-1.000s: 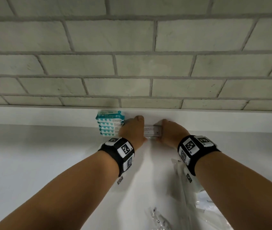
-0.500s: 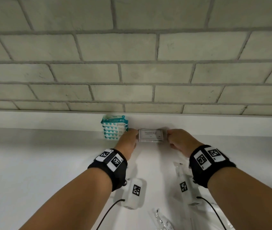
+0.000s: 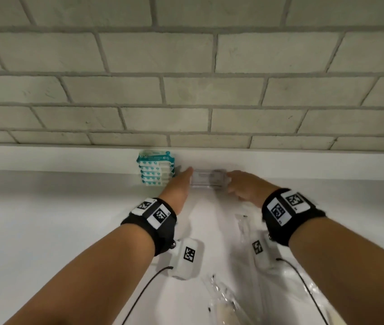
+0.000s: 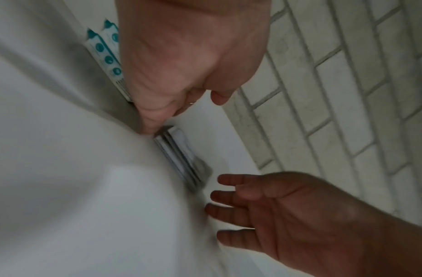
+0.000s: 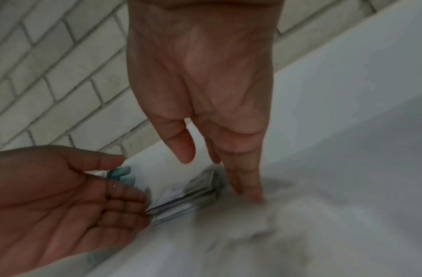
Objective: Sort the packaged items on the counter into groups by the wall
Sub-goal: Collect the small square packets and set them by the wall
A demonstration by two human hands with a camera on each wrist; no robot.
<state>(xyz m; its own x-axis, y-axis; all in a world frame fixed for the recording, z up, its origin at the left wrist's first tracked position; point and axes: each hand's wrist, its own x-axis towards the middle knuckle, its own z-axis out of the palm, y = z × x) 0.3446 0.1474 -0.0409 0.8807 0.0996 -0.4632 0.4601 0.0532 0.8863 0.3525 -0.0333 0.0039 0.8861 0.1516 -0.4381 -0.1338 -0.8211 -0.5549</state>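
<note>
At the head view's centre, the stack of white packets (image 3: pixel 208 181) stands against the counter (image 3: pixel 45 219) backsplash, right of the teal wipe packs (image 3: pixel 156 170). Left hand (image 3: pixel 178 186) and right hand (image 3: pixel 245 186), fingers straight, flank it; square the edges with light, even pressure to avoid toppling it.

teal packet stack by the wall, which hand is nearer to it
Left. The left hand sits just right of the teal packet stack, between it and the white packets; the right hand is beyond those.
</note>
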